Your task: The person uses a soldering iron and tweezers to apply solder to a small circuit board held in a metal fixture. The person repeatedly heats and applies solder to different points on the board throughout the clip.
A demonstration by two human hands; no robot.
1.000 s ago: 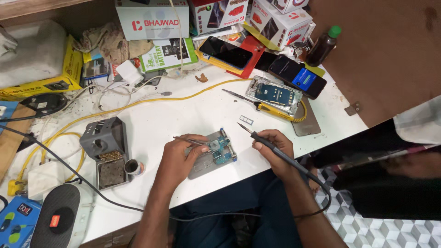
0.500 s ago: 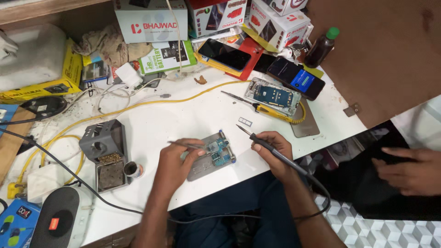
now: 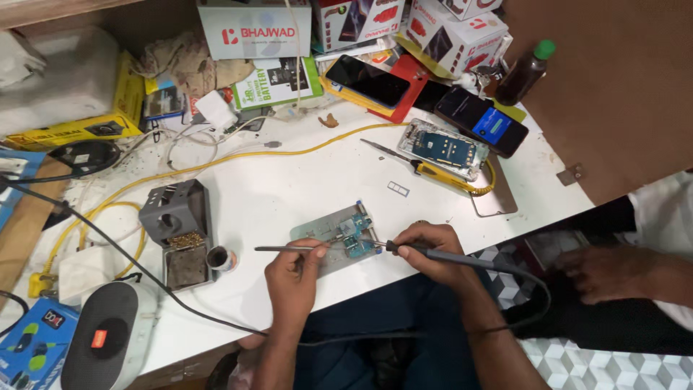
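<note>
Head view, looking down on a cluttered white table. Near the front edge, a small blue-green circuit board, crowded with tiny metal parts and silver shields, clamped on a flat grey holder plate lying slightly askew. Board sits toward the right end of the plate, just ahead of both hands.

Left hand curled, fingers pressed together around thin metal tweezers, which lie nearly level, one end jutting left beyond the hand, the other reaching toward the board. Right hand closed in a pen grip on a black soldering iron, tip touching or just over the board's lower right part; cannot tell which. Black cord looping off the iron's back end and down past the table edge.

Left of the plate, a grey iron stand with a tray of brass-coloured wool, a small round pot just beside it. Yellow cable snaking across the table. Further back, an opened phone showing its blue insides, a yellow-handled screwdriver touching it, two dark phones nearby, a brown bottle with a green cap, and stacked cardboard boxes. Bottom left, a grey oval speaker.

At the right, another person's hand resting low, well apart from the work.
</note>
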